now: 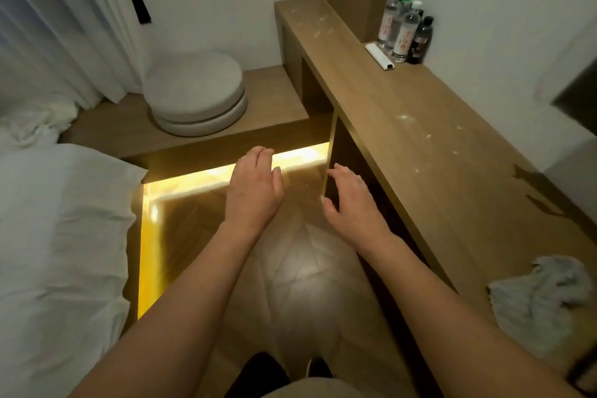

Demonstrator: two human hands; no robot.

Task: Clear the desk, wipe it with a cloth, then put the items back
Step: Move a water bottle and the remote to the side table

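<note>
Empty hands (255,186) (350,195), bottles (403,29) on desk (420,126)

We see our left hand (255,186) and right hand (350,195) empty above the floor, desk (436,145) right of them, cloth (542,296) nearer us

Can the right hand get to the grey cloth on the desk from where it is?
Probably yes. The right hand is open and holds nothing, out past the desk edge. The grey cloth lies near the front of the desk beside that forearm, with nothing between them. The hand would just pull back and swing over.
</note>
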